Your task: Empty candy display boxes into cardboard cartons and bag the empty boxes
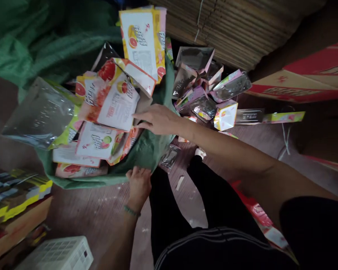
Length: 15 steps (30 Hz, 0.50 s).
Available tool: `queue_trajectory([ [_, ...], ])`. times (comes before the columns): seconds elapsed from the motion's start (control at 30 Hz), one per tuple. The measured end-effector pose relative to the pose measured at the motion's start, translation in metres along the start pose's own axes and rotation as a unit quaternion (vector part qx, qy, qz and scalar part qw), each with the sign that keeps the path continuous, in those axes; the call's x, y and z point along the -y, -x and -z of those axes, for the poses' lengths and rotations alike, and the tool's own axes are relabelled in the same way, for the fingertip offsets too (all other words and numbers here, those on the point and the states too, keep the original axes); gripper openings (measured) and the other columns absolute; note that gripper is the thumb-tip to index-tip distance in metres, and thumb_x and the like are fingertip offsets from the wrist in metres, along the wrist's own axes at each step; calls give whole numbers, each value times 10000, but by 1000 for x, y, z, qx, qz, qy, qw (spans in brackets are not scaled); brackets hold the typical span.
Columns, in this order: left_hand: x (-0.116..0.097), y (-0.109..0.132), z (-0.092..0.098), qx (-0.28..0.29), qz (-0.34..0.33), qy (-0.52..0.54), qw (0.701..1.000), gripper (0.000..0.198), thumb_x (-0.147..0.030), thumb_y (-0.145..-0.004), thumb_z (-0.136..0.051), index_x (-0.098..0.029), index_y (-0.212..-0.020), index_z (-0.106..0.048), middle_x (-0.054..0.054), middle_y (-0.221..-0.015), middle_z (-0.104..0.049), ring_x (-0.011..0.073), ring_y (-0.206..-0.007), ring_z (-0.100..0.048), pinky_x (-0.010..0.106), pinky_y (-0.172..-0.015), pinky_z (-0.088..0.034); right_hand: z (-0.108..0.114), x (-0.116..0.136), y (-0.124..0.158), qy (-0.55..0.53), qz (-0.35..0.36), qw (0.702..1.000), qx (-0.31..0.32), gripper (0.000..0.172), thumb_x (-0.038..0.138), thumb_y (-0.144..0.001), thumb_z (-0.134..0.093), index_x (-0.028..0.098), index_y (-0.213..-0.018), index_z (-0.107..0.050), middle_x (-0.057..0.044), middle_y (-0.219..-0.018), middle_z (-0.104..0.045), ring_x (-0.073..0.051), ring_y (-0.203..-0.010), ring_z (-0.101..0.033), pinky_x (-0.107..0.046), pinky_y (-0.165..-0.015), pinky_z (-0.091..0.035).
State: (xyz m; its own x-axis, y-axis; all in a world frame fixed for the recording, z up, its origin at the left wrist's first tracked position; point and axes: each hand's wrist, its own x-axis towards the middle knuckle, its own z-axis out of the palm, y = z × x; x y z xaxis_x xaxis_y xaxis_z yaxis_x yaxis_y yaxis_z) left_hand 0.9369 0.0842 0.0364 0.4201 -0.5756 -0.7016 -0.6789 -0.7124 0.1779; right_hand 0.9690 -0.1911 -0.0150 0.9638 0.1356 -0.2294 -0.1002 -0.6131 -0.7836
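The green sack point(146, 150) lay open-mouthed on the floor point(101, 210) just ahead of the person's knees, crammed with printed fruit pouches that spilled over its rim. The left hand point(139, 183) was closed on the sack's near rim, fingers curled over the fabric. The right hand point(157, 119) reached in from the right, fingers stretched out and held together, tips against the edge of the topmost red-and-white pouch point(112, 101). Whether the thumb pinched that edge from below could not be told.

Judging by how things lay, the work looked far from finished. The sack was full to overflowing, with a tall pouch point(141, 41) standing up at its far side and a silver pouch point(41, 112) hanging over its left edge. A smaller heap of pouches point(205, 97) sat on the floor just right of the sack, beyond the right forearm.

Room was tight. A stack of flat cardboard point(236, 26) closed off the far side, touching or nearly touching the heap. A red-and-white carton point(312, 75) stood to the right, and a yellow-and-black box point(17, 191) and a white crate point(59, 255) hemmed the near left. Bare floor showed between the sack's rim and the crate, the only open strip in view.
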Motion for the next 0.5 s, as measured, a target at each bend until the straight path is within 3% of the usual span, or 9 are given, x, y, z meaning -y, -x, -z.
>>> queue_trajectory([
  [0.07,-13,34,4,-66,-10,37,997,251,-182,-970,-509,-215,-769,-655,81,-774,-704,281,-865,-609,441,-805,-398,3,-23,28,-32,-48,996,-70,398,343,-1122,-455,161,-1442,-607,-64,-1312,-691,-202,-1229,-630,-333,-1055,-465],
  [0.13,-21,58,7,-188,27,59,980,182,-224,-975,-553,-225,-816,-643,69,-763,-682,267,-832,-596,415,-783,-416,-5,-56,61,-20,-168,980,-107,401,360,-1142,-369,181,-1360,-654,-41,-1262,-710,-176,-1138,-665,-310,-994,-508],
  [0.17,-23,64,8,-249,56,60,965,146,-247,-978,-580,-229,-845,-636,67,-772,-677,263,-828,-592,409,-784,-422,-15,-73,78,0,-237,966,-107,419,356,-1143,-332,187,-1322,-671,-48,-1221,-720,-189,-1097,-673,-331,-975,-524],
  [0.23,-27,65,7,-327,99,46,939,117,-265,-977,-628,-236,-865,-614,60,-778,-670,255,-807,-584,413,-796,-422,-51,-104,111,56,-317,946,-44,445,295,-1121,-290,168,-1282,-684,-108,-1167,-722,-252,-1077,-663,-425,-981,-528],
  [0.27,-28,61,5,-337,102,37,935,119,-257,-975,-641,-239,-863,-603,55,-777,-668,249,-792,-581,416,-799,-417,-78,-116,125,70,-313,947,0,427,241,-1093,-314,147,-1268,-692,-144,-1171,-716,-283,-1104,-648,-469,-1005,-514],
  [0.3,-29,55,1,-332,96,26,938,121,-244,-975,-645,-241,-864,-596,51,-782,-671,242,-779,-582,417,-801,-412,-109,-124,136,78,-271,957,72,417,174,-1060,-333,118,-1255,-697,-177,-1179,-708,-301,-1126,-636,-492,-1015,-503],
  [0.37,-30,43,-11,-310,66,10,948,115,-214,-975,-637,-246,-876,-588,40,-787,-672,232,-763,-590,411,-794,-407,-180,-130,148,45,-182,970,153,370,88,-1001,-417,113,-1207,-723,-169,-1216,-706,-274,-1174,-621,-442,-1047,-492],
  [0.5,-21,38,-53,-261,25,-7,965,130,-134,-925,-643,-259,-936,-604,44,-798,-660,240,-773,-602,425,-784,-430,-319,-133,138,-20,-110,976,188,395,63,-1010,-423,112,-1292,-696,-156,-1436,-618,-222,-1407,-494,-426,-1206,-376],
])
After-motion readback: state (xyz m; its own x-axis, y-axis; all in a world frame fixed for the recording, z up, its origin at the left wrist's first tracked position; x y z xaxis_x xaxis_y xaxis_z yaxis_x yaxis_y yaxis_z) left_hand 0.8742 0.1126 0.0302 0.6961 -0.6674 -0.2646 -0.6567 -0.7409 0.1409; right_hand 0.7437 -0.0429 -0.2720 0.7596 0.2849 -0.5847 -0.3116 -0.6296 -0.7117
